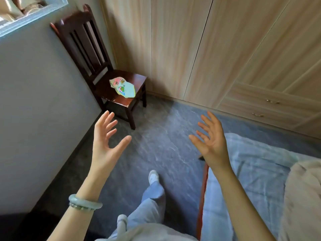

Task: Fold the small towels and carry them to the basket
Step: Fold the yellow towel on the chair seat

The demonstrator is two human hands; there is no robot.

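Note:
A small heap of pale towels [123, 87] with bright pink and green prints lies crumpled on the seat of a dark wooden chair [133, 98] in the corner. My left hand [107, 141] is raised in front of me, below the chair, fingers spread and holding nothing. My right hand [211, 141] is raised at the same height to the right, palm turned inward, fingers spread and empty. Both hands are well short of the towels. No basket is in view.
The chair stands against a grey wall [34, 110] on the left, with wooden wardrobe doors [191, 49] behind it. Grey floor [165, 136] lies between me and the chair. A bed with a light blue cover [251, 171] is at the right.

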